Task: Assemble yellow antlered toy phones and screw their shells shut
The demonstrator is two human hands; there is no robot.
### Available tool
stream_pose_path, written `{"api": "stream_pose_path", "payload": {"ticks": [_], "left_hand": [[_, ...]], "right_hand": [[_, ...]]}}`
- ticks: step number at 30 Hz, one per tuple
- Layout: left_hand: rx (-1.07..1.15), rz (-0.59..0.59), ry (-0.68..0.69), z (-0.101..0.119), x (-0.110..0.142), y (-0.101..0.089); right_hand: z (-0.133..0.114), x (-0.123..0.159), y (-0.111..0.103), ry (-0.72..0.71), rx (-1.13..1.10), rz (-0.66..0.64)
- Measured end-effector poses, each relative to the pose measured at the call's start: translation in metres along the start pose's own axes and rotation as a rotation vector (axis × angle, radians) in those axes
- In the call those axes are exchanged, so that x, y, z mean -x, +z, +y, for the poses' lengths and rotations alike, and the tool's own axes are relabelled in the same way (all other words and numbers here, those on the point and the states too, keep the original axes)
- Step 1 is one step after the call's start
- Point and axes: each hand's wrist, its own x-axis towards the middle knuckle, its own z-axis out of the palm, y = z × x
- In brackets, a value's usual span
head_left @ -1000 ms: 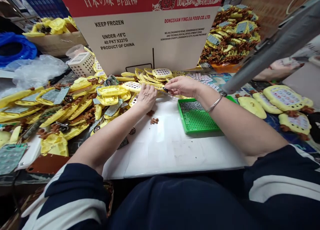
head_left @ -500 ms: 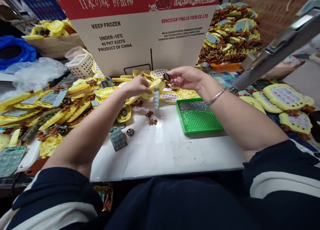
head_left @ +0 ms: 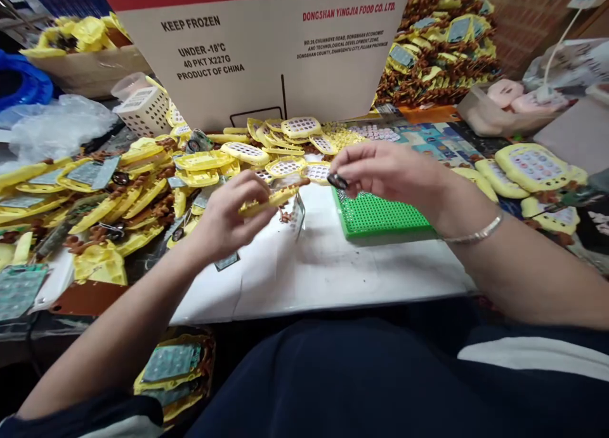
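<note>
My left hand (head_left: pixel 233 212) is closed around a yellow plastic toy casing (head_left: pixel 273 200), held edge-on above the white work surface (head_left: pixel 328 273). A greenish circuit board (head_left: pixel 298 214) hangs from the casing, slightly blurred. Between the thumb and fingers of my right hand (head_left: pixel 380 168) is a small round black speaker (head_left: pixel 337 181), apart from the casing. Under the left hand another circuit board (head_left: pixel 227 261) lies partly hidden on the surface. A green perforated tray (head_left: pixel 385 217) sits below my right hand, which hides its far part.
Yellow casings with boards and brown parts (head_left: pixel 137 190) pile up on the left. Button-faced casings (head_left: pixel 301 127) lie along the back before a large carton (head_left: pixel 266 63). More casings (head_left: pixel 535 165) rest at right, and a tall heap (head_left: pixel 438 51) stands behind.
Both hands have come back toward me from the pile, bringing the casing, its dangling board and the speaker. The casing has turned edge-on. The view has shifted slightly.
</note>
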Motion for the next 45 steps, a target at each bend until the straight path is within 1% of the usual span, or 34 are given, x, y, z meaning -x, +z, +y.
{"api": "stream_pose_path", "payload": {"ticks": [3, 4, 6, 8, 10, 13, 17, 19, 23, 26, 29, 32, 35, 37, 39, 40, 42, 43, 45], "left_hand": [[-0.127, 0.092, 0.240, 0.024, 0.040, 0.020], [-0.159, 0.100, 0.294, 0.030, 0.052, 0.027], [-0.177, 0.045, 0.355, 0.037, 0.070, 0.042], [-0.169, 0.015, 0.355, 0.041, 0.082, 0.054], [-0.178, 0.029, 0.329, 0.044, 0.088, 0.061], [-0.226, 0.030, 0.343, 0.046, 0.091, 0.063], [-0.297, -0.025, 0.431, 0.051, 0.089, 0.062], [-0.349, -0.014, 0.410, 0.053, 0.086, 0.063], [-0.432, 0.002, 0.353, 0.053, 0.083, 0.067], [-0.366, 0.048, 0.343, 0.051, 0.090, 0.069], [-0.272, 0.107, 0.402, 0.053, 0.100, 0.067], [-0.317, 0.079, 0.398, 0.057, 0.104, 0.067], [-0.423, 0.013, 0.380, 0.061, 0.100, 0.069], [-0.479, -0.016, 0.404, 0.062, 0.095, 0.070], [-0.503, -0.036, 0.438, 0.063, 0.091, 0.070], [-0.500, -0.038, 0.445, 0.063, 0.090, 0.070], [-0.458, -0.007, 0.418, 0.065, 0.088, 0.069], [-0.410, 0.026, 0.369, 0.066, 0.087, 0.067], [-0.236, 0.088, 0.189, 0.070, 0.083, 0.063]], "right_hand": [[0.018, 0.041, 0.012, 0.005, 0.097, -0.193], [0.026, 0.053, 0.016, 0.010, 0.139, -0.232], [0.044, 0.074, 0.026, 0.003, 0.237, -0.248], [0.064, 0.090, 0.036, -0.032, 0.343, -0.215], [0.083, 0.100, 0.047, -0.099, 0.445, -0.169], [0.103, 0.108, 0.058, -0.223, 0.555, -0.100], [0.109, 0.113, 0.061, -0.313, 0.625, -0.082], [0.107, 0.114, 0.059, -0.333, 0.672, -0.069], [0.105, 0.114, 0.055, -0.369, 0.804, 0.000], [0.109, 0.114, 0.055, -0.370, 0.912, 0.020], [0.115, 0.116, 0.056, -0.345, 0.965, 0.089], [0.121, 0.118, 0.056, -0.387, 0.987, 0.127], [0.122, 0.118, 0.055, -0.406, 0.963, 0.138], [0.120, 0.117, 0.054, -0.378, 0.910, 0.146], [0.116, 0.116, 0.052, -0.318, 0.806, 0.160], [0.113, 0.115, 0.051, -0.269, 0.724, 0.167], [0.106, 0.113, 0.050, -0.118, 0.484, 0.164], [0.103, 0.112, 0.050, -0.028, 0.339, 0.150], [0.096, 0.110, 0.049, 0.124, 0.065, 0.113]]}}
